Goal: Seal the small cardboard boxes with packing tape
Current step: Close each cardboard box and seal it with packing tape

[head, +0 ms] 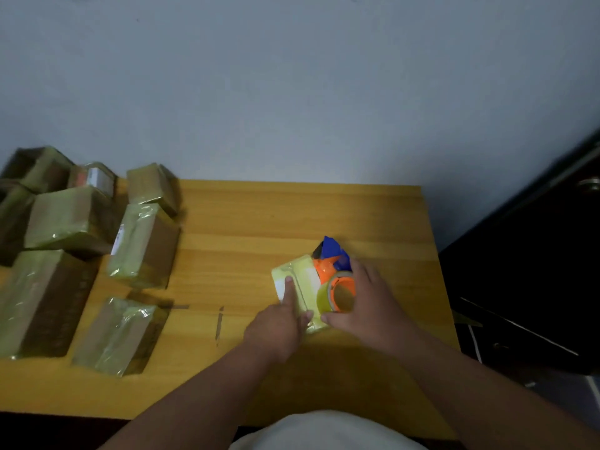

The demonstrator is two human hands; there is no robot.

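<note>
A small box (297,284), wrapped in yellowish tape, lies on the wooden bench (246,222) right of centre. The left hand (279,323) presses on its top with a straight forefinger. The right hand (367,303) has its fingers curled round an orange-and-blue tape dispenser (334,277) resting on the box. Taped boxes (97,248), perhaps nine, crowd the bench's left side; their contents are hidden.

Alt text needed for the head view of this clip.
A person's right hand grips an orange and blue tape dispenser on a small box, left hand pressing its top. Taped boxes crowd the wooden table's left side.
</note>
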